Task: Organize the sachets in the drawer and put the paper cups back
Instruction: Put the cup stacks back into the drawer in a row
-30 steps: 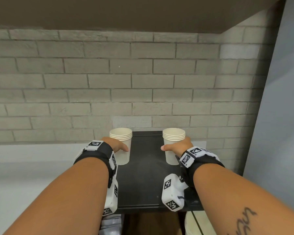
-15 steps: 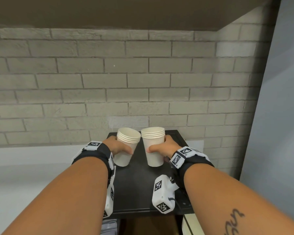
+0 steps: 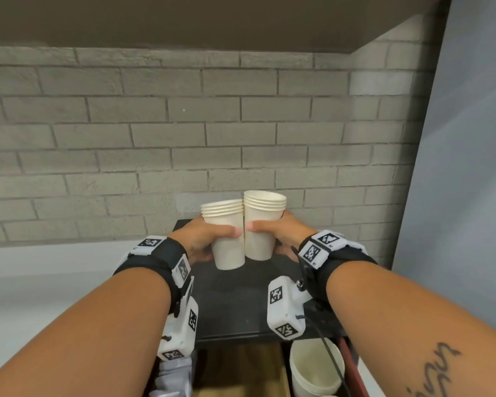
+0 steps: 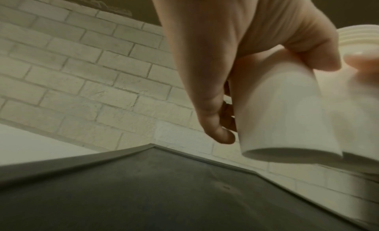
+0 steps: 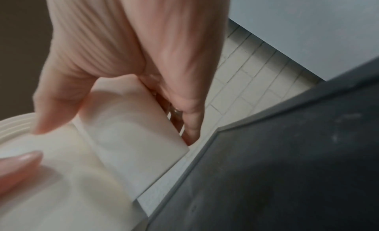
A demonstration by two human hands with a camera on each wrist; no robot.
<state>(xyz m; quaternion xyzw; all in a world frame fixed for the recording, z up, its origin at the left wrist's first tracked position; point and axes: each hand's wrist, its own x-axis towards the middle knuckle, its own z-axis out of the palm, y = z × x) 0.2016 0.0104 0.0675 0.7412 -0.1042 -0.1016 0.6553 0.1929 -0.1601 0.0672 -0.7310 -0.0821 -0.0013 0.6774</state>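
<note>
Two hands grip cup stacks (image 3: 242, 224) (touching) above black shelf (image 3: 235, 308); brick wall (image 3: 184, 138) behind.

1. Both paper cup stacks (image 3: 229, 233) are plain off-white.
2. The shelf top (image 3: 235, 305) is matte black.
3. The brick wall (image 3: 184, 138) is grey, in staggered courses.
4. The wrist bands (image 3: 155, 259) are black, with white blocks carrying black-and-white square markers.

Black wrist straps (image 3: 158, 259), white marker-tagged camera blocks (image 3: 284, 310), black cable, perhaps script forearm tattoo (image 3: 433, 373)

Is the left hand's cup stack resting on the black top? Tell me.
No: in the left wrist view the cup stack, gripped by the left hand, hangs clear above the black top.
</note>
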